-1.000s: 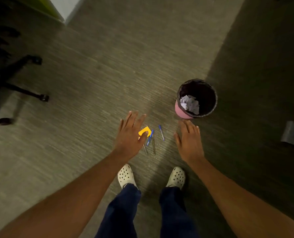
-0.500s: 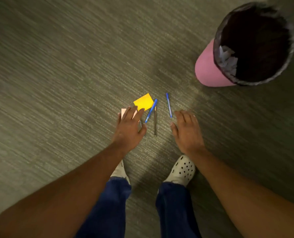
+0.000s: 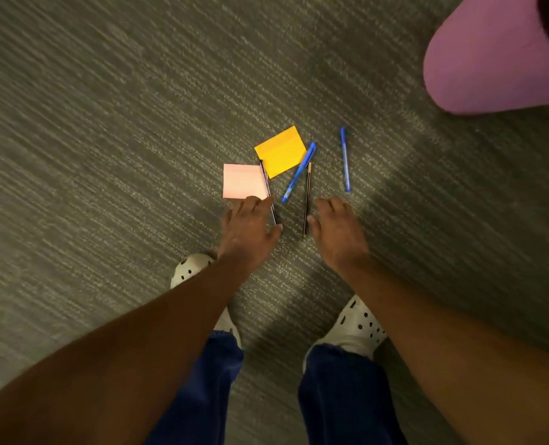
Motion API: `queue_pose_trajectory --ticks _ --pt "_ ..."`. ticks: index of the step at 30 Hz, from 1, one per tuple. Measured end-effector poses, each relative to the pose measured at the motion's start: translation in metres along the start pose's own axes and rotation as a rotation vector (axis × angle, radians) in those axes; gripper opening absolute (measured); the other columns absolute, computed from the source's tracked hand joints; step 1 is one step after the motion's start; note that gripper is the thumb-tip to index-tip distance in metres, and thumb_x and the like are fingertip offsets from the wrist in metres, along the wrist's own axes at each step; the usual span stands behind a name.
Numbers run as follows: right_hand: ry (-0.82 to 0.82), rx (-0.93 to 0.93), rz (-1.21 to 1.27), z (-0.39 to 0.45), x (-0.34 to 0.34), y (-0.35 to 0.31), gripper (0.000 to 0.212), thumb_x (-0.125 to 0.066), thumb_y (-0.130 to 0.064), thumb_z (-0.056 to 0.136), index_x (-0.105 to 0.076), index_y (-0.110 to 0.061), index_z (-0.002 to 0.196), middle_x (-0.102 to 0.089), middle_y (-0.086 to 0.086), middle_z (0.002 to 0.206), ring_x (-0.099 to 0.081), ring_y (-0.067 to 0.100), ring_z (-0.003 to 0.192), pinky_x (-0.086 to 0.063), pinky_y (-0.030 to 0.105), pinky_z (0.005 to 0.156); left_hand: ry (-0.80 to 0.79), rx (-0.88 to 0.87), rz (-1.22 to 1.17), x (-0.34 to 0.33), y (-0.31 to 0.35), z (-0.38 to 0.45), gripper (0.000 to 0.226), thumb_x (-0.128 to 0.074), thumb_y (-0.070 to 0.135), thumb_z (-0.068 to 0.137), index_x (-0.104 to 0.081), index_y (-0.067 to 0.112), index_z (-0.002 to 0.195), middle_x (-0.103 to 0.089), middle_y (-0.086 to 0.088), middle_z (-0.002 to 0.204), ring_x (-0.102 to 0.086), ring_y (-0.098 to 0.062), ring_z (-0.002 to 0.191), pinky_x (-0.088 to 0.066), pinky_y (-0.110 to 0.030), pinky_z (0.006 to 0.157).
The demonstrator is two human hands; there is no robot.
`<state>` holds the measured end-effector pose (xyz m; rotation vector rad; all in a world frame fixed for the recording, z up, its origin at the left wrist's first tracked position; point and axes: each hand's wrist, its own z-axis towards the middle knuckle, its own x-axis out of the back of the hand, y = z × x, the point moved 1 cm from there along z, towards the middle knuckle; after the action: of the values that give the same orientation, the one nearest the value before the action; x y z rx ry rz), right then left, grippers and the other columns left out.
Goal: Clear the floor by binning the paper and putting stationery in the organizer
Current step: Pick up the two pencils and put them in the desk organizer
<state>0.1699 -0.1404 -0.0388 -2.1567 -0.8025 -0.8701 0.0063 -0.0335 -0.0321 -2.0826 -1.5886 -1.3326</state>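
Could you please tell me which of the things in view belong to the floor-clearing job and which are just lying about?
Part of the job:
- pink sticky pad
- yellow sticky pad
- thick blue pen
- thin blue pen
- black pen by the left hand
- dark pen by the right hand
- pink bin

Just there:
- white clogs
- grey carpet

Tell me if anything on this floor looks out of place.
Stationery lies scattered on the carpet: a yellow sticky pad and a pink one, two blue pens and two dark pens, at crossed angles near the pink bin. Nothing looks damaged.
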Motion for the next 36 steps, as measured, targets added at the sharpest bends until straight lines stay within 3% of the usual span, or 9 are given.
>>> queue_pose_trajectory --ticks 4,9,12,15,18,21,24,26,36 --pt "-0.044 -0.280 0.292 0.021 -0.024 -0.005 0.024 -0.063 -0.033 0.102 -0.064 -0.009 0.097 -0.069 0.016 0.101 -0.066 0.035 0.093 -0.045 0.034 0.072 -0.011 0.021 -0.017 -0.011 -0.001 0.000 0.060 -0.061 0.048 0.092 -0.047 0.027 0.146 -0.053 -0.002 0.144 -0.046 -0.027 0.136 -0.039 -0.051 0.110" --pt "-0.084 -0.505 0.317 0.050 -0.032 -0.007 0.029 -0.077 -0.033 0.091 -0.075 -0.008 0.105 -0.075 0.016 0.109 -0.072 0.033 0.101 -0.057 0.036 0.082 0.004 0.017 -0.019 -0.008 0.001 -0.006 0.050 -0.061 0.047 0.093 -0.054 0.028 0.138 -0.057 -0.002 0.133 -0.051 -0.026 0.126 -0.041 -0.049 0.104" --pt "-0.115 -0.559 0.353 0.056 -0.030 -0.007 0.022 -0.080 -0.030 0.086 -0.076 -0.010 0.094 -0.076 0.012 0.099 -0.071 0.026 0.088 -0.052 0.028 0.073 -0.043 0.029 -0.143 -0.005 0.000 -0.002 0.035 -0.061 0.036 0.097 -0.064 0.023 0.129 -0.066 -0.003 0.122 -0.061 -0.021 0.111 -0.048 -0.039 0.096" --pt "-0.101 -0.550 0.417 0.048 -0.021 -0.015 0.021 -0.080 -0.032 0.085 -0.070 -0.017 0.073 -0.071 0.002 0.074 -0.061 0.014 0.059 -0.042 0.020 0.056 -0.078 0.232 -0.525 -0.004 0.007 0.005 0.020 -0.062 0.027 0.099 -0.074 0.023 0.113 -0.071 0.006 0.100 -0.063 -0.001 0.080 -0.045 -0.020 0.068" --pt "-0.092 -0.395 0.495 0.031 -0.018 -0.036 0.024 -0.073 -0.031 0.088 -0.070 -0.016 0.069 -0.069 -0.001 0.065 -0.065 0.014 0.058 -0.045 0.025 0.052 -0.065 0.353 -0.744 -0.003 0.014 0.012 0.024 -0.067 0.035 0.097 -0.076 0.021 0.115 -0.072 0.008 0.094 -0.069 -0.009 0.085 -0.051 -0.024 0.072" --pt "-0.112 -0.283 0.585 0.015 -0.023 -0.060 0.018 -0.067 -0.028 0.090 -0.066 -0.022 0.073 -0.070 -0.007 0.067 -0.064 0.006 0.061 -0.042 0.023 0.051 -0.064 0.315 -0.687 -0.003 0.013 0.016 0.029 -0.067 0.036 0.098 -0.080 0.011 0.105 -0.078 -0.010 0.096 -0.072 -0.026 0.090 -0.057 -0.038 0.081" --pt "-0.131 -0.263 0.729 0.012 -0.030 -0.072 0.010 -0.073 -0.030 0.082 -0.070 -0.025 0.074 -0.070 -0.016 0.061 -0.061 -0.007 0.055 -0.041 0.012 0.047 0.032 0.366 -0.659 -0.003 0.002 0.010 0.026 -0.066 0.033 0.099 -0.081 0.012 0.096 -0.078 -0.011 0.088 -0.069 -0.022 0.078 -0.045 -0.030 0.064" --pt "-0.164 -0.306 0.804 0.018 -0.035 -0.076 0.012 -0.080 -0.023 0.078 -0.072 -0.022 0.086 -0.073 -0.007 0.071 -0.067 0.003 0.066 -0.054 0.025 0.059 0.158 0.452 -0.610 0.001 -0.010 0.007 0.025 -0.064 0.032 0.100 -0.081 0.014 0.099 -0.078 -0.009 0.089 -0.064 -0.018 0.075 -0.037 -0.026 0.063" --pt "-0.060 -0.285 0.067 0.056 -0.050 -0.089 0.018 -0.062 -0.006 0.098 -0.062 -0.004 0.116 -0.070 0.022 0.118 -0.068 0.040 0.109 -0.057 0.044 0.085 0.275 0.456 -0.634 0.012 -0.043 -0.005 0.020 -0.068 0.024 0.098 -0.078 0.011 0.109 -0.079 -0.008 0.100 -0.069 -0.021 0.086 -0.048 -0.029 0.072"
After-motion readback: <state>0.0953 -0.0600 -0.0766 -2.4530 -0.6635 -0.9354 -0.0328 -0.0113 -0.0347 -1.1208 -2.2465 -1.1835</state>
